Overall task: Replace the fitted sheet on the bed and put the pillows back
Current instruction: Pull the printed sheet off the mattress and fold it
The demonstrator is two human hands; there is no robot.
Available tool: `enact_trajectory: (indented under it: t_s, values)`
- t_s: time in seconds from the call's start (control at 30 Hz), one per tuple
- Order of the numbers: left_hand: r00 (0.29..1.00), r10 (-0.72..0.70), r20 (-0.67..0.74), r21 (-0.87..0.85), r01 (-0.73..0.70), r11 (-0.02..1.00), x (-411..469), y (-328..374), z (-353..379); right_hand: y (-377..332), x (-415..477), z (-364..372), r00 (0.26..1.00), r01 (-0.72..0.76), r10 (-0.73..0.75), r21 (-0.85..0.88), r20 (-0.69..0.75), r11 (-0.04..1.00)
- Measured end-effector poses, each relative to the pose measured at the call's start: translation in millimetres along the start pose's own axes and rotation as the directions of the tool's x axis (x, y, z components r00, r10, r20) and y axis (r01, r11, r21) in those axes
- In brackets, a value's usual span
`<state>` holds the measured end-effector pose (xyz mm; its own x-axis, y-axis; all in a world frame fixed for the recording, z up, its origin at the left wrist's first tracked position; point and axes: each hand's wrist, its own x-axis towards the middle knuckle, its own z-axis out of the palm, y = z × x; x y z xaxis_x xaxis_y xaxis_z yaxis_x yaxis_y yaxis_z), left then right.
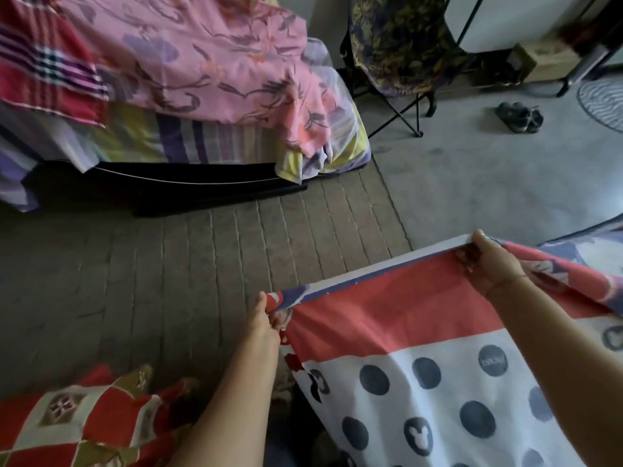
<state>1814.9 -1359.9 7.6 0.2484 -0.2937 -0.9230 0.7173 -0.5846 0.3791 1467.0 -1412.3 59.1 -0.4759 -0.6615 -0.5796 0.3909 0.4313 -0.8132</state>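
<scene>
Two bare forearms reach forward from the bottom edge, and between them hangs a sheet (421,348) printed with a red band above a white field of dark dots. The left hand (269,320) pinches one end of the sheet's top edge between thumb and curled fingers. The right hand (485,261), higher and farther right, grips the other end with its fingers folded over the hem, so the edge runs taut between them. The sheet is held in the air over a brown quilted surface (202,281), apart from the bed (168,178) at upper left. That bed carries a rumpled pink floral cover (209,52), a red plaid blanket (43,62) and a striped sheet (188,139) beneath them. A red diamond-patterned cloth (84,423) lies at lower left. On the grey floor (472,180) beyond stand a folding chair (401,45) draped in dark patterned fabric and a pair of shoes (519,116).
</scene>
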Motion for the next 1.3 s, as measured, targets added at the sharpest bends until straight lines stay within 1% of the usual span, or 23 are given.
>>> enact_trajectory:
  t_s: [0.1,0.2,0.3,0.33,0.4,0.5,0.57,0.6,0.67,0.73,0.87,1.0,1.1,1.2,1.3]
  values:
    - [0.999,-0.03,-0.03,0.041,0.032,0.999,42,13,17,15,29,20,0.997,-0.041,0.036,-0.063,-0.072,0.997]
    - [0.994,-0.098,-0.05,0.067,0.101,0.993,84,16,27,43,58,29,0.984,-0.11,0.093,-0.107,-0.153,0.988]
    - [0.988,-0.131,-0.087,0.137,0.142,0.98,113,12,30,68,75,33,0.969,-0.188,0.161,-0.137,-0.186,0.972]
    - [0.983,-0.148,-0.111,0.15,0.164,0.975,117,11,32,75,80,34,0.968,-0.204,0.177,-0.147,-0.179,0.968]
    - [0.978,-0.186,-0.099,0.202,0.203,0.958,122,9,43,83,85,39,0.967,-0.235,0.213,-0.167,-0.14,0.957]
    - [0.974,-0.205,-0.097,0.371,0.227,0.9,115,16,66,89,83,52,0.948,-0.318,0.315,-0.152,-0.048,0.936]
    - [0.98,-0.171,-0.1,0.501,0.198,0.843,118,25,78,92,79,59,0.934,-0.355,0.356,-0.105,-0.013,0.929]
    - [0.984,-0.156,-0.084,0.542,0.177,0.822,122,27,83,94,77,61,0.935,-0.356,0.355,-0.088,-0.027,0.93]
    - [0.987,-0.148,-0.063,0.573,0.157,0.805,122,35,96,96,71,64,0.939,-0.339,0.334,-0.056,-0.076,0.939]
    - [0.986,-0.164,0.007,0.581,0.13,0.803,115,43,113,93,63,67,0.94,-0.329,0.329,0.01,-0.093,0.944]
    - [0.97,-0.194,0.145,0.609,0.068,0.79,91,55,142,77,43,59,0.955,-0.272,0.278,0.069,-0.102,0.96]
    - [0.945,-0.208,0.253,0.639,-0.002,0.769,57,58,172,56,14,32,0.959,-0.2,0.242,0.252,-0.146,0.947]
    - [0.913,-0.233,0.335,0.672,-0.058,0.738,27,53,196,42,-4,10,0.953,-0.141,0.241,0.437,-0.184,0.889]
    - [0.875,-0.297,0.382,0.715,-0.077,0.694,7,42,222,30,-20,-12,0.931,-0.047,0.254,0.606,-0.261,0.794]
    - [0.834,-0.363,0.414,0.763,-0.101,0.638,-13,34,256,12,-30,-28,0.895,0.064,0.277,0.715,-0.35,0.697]
